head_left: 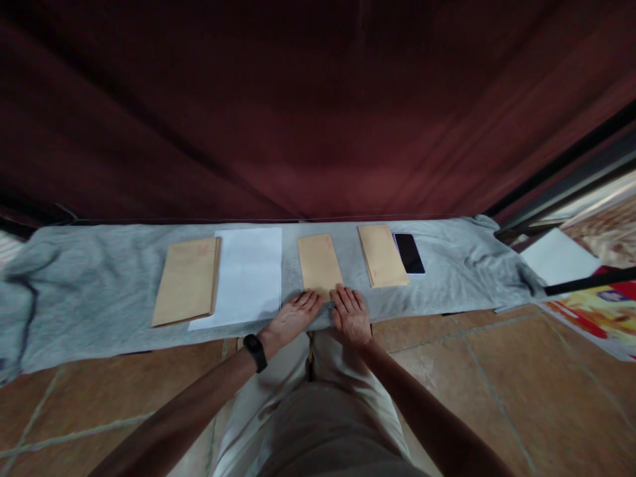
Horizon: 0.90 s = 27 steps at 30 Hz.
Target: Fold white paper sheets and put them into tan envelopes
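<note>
A brown paper envelope (320, 260) lies flat on the grey cloth in front of me, its printed end away from me. The fingers of my left hand (297, 315) rest flat on its near left corner. On the near right corner lie the fingers of my right hand (352, 317), also stretched out. Left of the envelope are white paper sheets (252, 271), with a stack of larger brown envelopes (186, 278) overlapping their left edge. To the right sits a small stack of brown envelopes (382, 257).
A dark phone (409, 253) lies against the right-hand envelopes. The grey cloth (99, 291) covers a long narrow surface before a dark red curtain (308, 132). At the far right are a white sheet (560, 257) and a colourful printed package (601, 311). Tiled floor (472, 371) shows below.
</note>
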Tool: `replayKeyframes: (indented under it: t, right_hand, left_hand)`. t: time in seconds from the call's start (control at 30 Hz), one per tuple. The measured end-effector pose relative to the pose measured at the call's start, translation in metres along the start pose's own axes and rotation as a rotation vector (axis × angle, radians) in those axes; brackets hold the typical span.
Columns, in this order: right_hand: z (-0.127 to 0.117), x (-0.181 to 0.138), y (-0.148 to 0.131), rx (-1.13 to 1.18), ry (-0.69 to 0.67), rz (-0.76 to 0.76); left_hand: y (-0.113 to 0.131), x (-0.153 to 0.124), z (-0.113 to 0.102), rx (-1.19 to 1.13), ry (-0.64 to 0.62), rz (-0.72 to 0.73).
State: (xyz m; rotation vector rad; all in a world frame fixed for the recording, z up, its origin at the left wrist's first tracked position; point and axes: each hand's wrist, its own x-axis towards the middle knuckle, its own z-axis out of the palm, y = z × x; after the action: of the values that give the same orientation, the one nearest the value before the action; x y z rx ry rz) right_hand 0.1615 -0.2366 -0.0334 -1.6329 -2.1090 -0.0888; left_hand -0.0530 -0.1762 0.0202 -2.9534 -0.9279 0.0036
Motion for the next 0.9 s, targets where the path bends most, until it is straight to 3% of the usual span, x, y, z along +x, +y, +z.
replayKeyframes:
  t: [0.17, 0.37, 0.6, 0.77, 0.9]
  right_hand:
    - [-0.001, -0.001, -0.001, -0.025, -0.024, 0.007]
    - [-0.002, 0.0, -0.001, -0.042, -0.038, 0.014]
    - [-0.006, 0.001, 0.001, -0.005, -0.031, -0.039]
    - [-0.006, 0.002, 0.0, 0.024, -0.021, -0.068]
    - [-0.007, 0.002, 0.0, 0.045, -0.023, -0.059]
  left_hand:
    - [0.009, 0.006, -0.001, 0.02, -0.002, -0.095]
    - [0.016, 0.01, -0.006, 0.04, -0.031, -0.096]
    - [0.016, 0.008, -0.005, -0.02, 0.043, -0.126]
    - [0.001, 0.017, 0.0, -0.142, 0.162, -0.137]
    - [-0.027, 0.05, 0.014, -0.212, 0.234, -0.14]
